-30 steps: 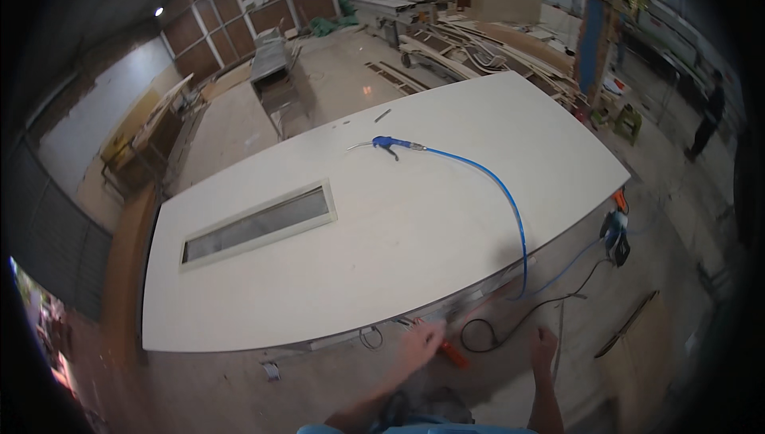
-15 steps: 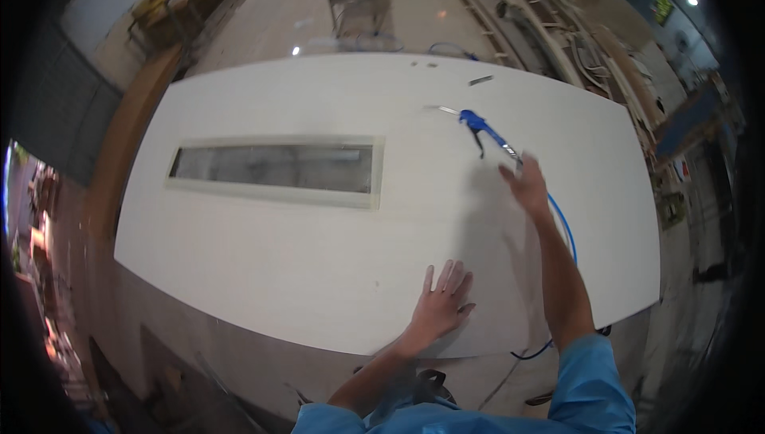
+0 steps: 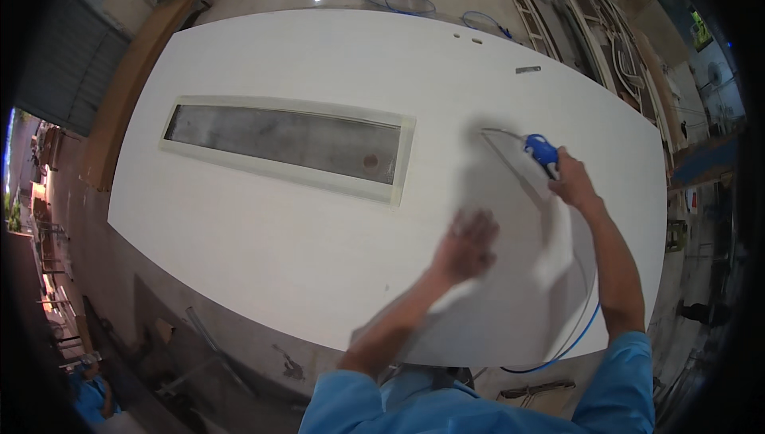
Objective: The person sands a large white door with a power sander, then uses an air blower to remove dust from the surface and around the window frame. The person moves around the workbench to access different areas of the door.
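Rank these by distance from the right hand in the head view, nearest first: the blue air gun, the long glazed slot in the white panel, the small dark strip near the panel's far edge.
From the right hand:
1. Blue air gun, gripped in that hand.
2. Small dark strip, ahead of it near the white panel's far edge.
3. Long glazed slot, off to the left.

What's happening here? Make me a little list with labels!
Place: a workshop, seen from above
Big thing: white panel lying flat, with a long window slot
Right hand: gripping a blue air gun above the panel
Hose: blue hose curving back toward the person
Left hand: blurred, over the panel; whether it touches cannot be told
Clothes: blue sleeves
Background: wooden frames stacked on the floor
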Demonstrator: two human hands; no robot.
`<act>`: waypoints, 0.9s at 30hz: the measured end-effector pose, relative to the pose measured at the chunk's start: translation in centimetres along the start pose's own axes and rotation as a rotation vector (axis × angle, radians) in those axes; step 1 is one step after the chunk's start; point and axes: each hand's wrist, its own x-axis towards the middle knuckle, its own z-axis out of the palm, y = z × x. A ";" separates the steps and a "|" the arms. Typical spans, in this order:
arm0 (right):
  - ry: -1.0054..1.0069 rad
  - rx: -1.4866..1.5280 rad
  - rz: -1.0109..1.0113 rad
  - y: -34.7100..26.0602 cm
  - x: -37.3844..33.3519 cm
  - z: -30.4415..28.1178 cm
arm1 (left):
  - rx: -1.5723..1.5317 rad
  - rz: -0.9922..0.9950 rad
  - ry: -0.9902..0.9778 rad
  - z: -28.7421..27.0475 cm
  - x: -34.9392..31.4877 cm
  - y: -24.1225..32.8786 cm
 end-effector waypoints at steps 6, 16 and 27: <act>-0.089 -0.143 -0.115 1.8 -7.3 -5.3 | -0.016 -0.115 0.181 -1.6 3.3 -4.6; -0.156 -0.059 -0.157 -1.0 -23.7 -2.2 | -0.003 0.127 0.118 -1.7 -2.4 -4.8; -0.409 0.201 -0.164 -15.9 -34.2 0.9 | 0.505 -1.187 0.409 -14.1 -17.5 -23.3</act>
